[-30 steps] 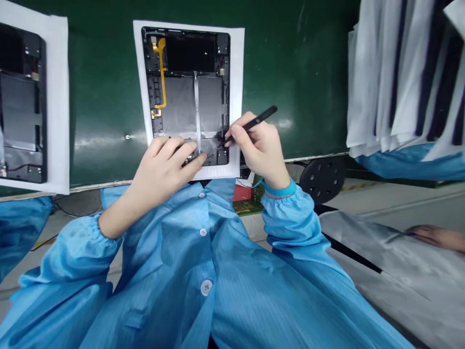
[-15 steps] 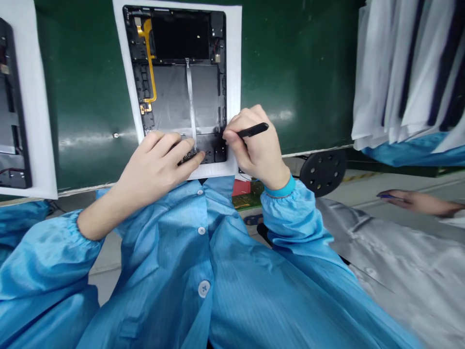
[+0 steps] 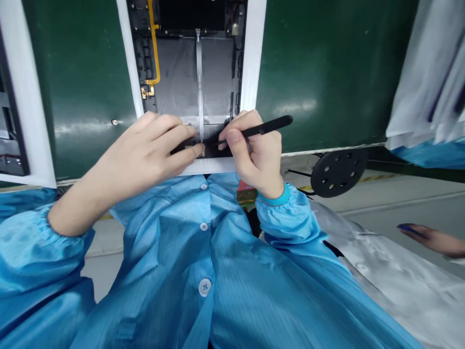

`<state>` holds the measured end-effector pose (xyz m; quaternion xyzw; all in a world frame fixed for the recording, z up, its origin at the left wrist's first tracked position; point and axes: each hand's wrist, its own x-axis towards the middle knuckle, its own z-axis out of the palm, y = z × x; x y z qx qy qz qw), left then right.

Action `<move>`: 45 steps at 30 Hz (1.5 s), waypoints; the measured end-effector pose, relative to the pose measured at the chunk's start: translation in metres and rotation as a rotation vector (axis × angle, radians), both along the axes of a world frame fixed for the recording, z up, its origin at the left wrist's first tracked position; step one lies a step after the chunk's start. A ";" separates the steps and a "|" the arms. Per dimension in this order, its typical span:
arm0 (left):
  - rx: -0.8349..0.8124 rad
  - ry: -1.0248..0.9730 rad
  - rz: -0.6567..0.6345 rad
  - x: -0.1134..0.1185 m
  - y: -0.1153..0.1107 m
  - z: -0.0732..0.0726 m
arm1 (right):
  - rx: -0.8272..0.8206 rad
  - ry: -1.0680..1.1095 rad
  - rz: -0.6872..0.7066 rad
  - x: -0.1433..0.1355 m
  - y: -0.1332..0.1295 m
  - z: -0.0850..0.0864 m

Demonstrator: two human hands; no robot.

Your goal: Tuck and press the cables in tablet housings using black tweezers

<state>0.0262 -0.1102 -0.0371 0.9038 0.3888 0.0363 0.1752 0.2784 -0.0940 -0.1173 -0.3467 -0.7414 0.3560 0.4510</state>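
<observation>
An opened tablet housing (image 3: 178,72) lies on a white sheet (image 3: 254,53) in front of me. A pale ribbon cable (image 3: 199,82) runs down its middle and an orange flex cable (image 3: 155,60) along its left side. My left hand (image 3: 152,145) rests over the lower left of the housing, fingers bent and apart, the fingertips by the cable's lower end. What lies under them is mostly hidden. My right hand (image 3: 254,150) pinches black tweezers (image 3: 269,127), whose thin tips point left into the housing's lower edge near my left fingertips.
Another open housing (image 3: 10,126) on a white sheet lies at the far left of the green table (image 3: 83,87). White sheets (image 3: 425,82) hang at the right. Below the table edge is a black round disc (image 3: 339,172). A co-worker's hand (image 3: 432,240) shows at the lower right.
The view has come nearer, so the housing's top is now cut off. My right hand has brought the tweezers further left, their tips towards my left fingertips. The left hand stays at the lower edge.
</observation>
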 end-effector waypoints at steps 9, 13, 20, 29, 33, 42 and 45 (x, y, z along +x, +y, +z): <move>-0.074 0.167 -0.168 0.005 0.021 0.019 | -0.076 -0.101 0.031 0.005 -0.001 -0.002; -0.079 0.242 -0.222 0.011 0.030 0.026 | -0.018 -0.138 0.025 0.003 0.001 0.003; 0.003 0.426 -0.334 0.018 0.040 0.029 | 0.141 -0.158 0.028 0.000 0.006 0.007; -0.041 0.209 -0.222 -0.006 0.035 0.013 | 0.076 -0.129 0.051 0.000 0.008 0.004; 0.029 0.278 -0.289 -0.011 0.038 0.012 | 0.099 -0.109 0.059 -0.001 0.009 0.002; 0.126 0.294 -0.412 -0.006 0.045 0.015 | 0.018 -0.174 0.145 -0.002 0.014 -0.005; 0.089 0.266 -0.378 -0.007 0.042 0.012 | -0.006 -0.208 0.170 -0.001 0.019 -0.002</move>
